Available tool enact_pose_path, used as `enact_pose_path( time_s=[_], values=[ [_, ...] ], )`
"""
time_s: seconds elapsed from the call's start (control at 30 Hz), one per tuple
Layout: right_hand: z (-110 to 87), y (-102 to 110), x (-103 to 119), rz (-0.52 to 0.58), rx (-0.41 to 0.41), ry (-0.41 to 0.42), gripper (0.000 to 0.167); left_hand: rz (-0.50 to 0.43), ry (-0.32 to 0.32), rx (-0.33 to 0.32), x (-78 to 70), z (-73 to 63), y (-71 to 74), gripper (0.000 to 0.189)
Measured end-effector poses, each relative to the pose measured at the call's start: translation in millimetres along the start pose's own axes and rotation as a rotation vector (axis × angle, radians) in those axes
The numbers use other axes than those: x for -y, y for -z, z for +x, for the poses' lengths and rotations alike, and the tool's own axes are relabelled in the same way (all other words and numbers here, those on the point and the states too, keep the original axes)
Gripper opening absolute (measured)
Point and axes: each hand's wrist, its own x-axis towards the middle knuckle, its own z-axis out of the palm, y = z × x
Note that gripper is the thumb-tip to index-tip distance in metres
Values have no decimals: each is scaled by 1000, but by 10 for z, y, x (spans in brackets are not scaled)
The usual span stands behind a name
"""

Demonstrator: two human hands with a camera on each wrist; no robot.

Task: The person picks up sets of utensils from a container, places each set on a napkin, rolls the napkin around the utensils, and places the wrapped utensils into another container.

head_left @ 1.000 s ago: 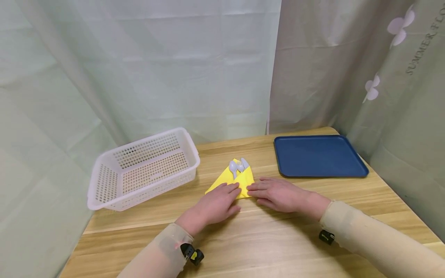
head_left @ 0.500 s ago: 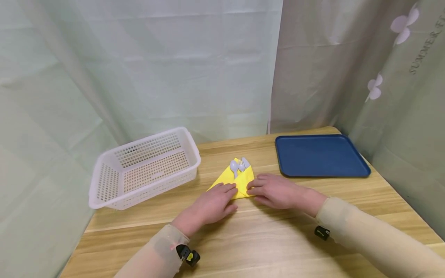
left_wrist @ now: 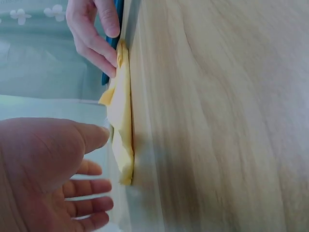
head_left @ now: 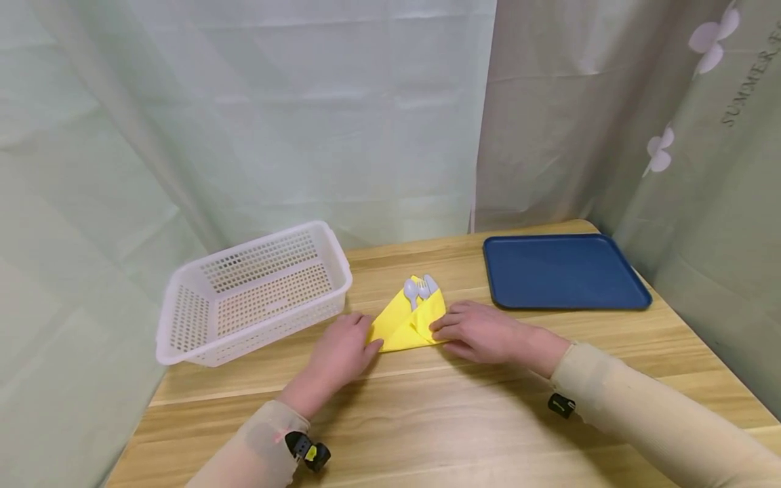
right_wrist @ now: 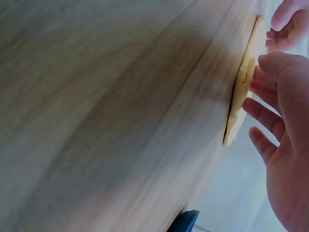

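Nearby on my feed, a white basket [head_left: 256, 329] stands close to the left hand [head_left: 338, 349], and a blue tray [head_left: 567, 271] lies beyond the right hand [head_left: 485, 333]. I see both with loose, parted fingers, the right touching the folded yellow napkin [head_left: 396, 325] lying between them, a spoon [head_left: 411, 291], fork [head_left: 423, 289] and knife [head_left: 431, 283] poking out. Wood-grain table [head_left: 464, 413] below; pale curtains [head_left: 335, 135] hang behind.
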Motion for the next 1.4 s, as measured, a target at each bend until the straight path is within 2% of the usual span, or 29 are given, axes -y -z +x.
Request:
enact_pose_path(
  time_s=[0.1,0.3,0.5,0.67,0.83,0.93,0.97,1.1,1.2,1.23,1.3,1.37,1.4],
  values=[
    [2,-9,-5,9,-7,6,26,-11,62,-6,18,-13,2,57],
    [-15,-19,-1,39,11,-13,29,11,134,16,5,-9,-44,69],
    [-57,-29,0,68,29,-31,34,10,174,47,-8,12,-105,73],
    [-75,-47,-16,67,33,-36,36,-26,192,70,-4,51,-91,68],
    [-73,-49,-14,69,46,-53,38,-101,203,95,16,107,-81,55],
    [-69,-42,-6,74,51,-60,38,-173,204,111,71,178,-139,52],
    [-68,-40,-2,75,51,-61,38,-196,199,113,110,208,-184,53],
    [-66,-36,2,76,51,-63,38,-261,168,104,371,372,-543,57],
    [-69,-40,1,76,44,-59,37,-270,145,95,537,461,-785,54],
    [-70,-44,-1,75,41,-56,37,-281,146,100,551,470,-806,49],
    [-70,-50,-2,74,32,-49,36,-289,145,122,512,462,-760,42],
    [-68,-53,-3,72,24,-41,36,-288,136,125,463,430,-688,42],
    [-65,-51,-3,71,22,-38,35,-283,140,128,397,401,-601,42]
  ],
)
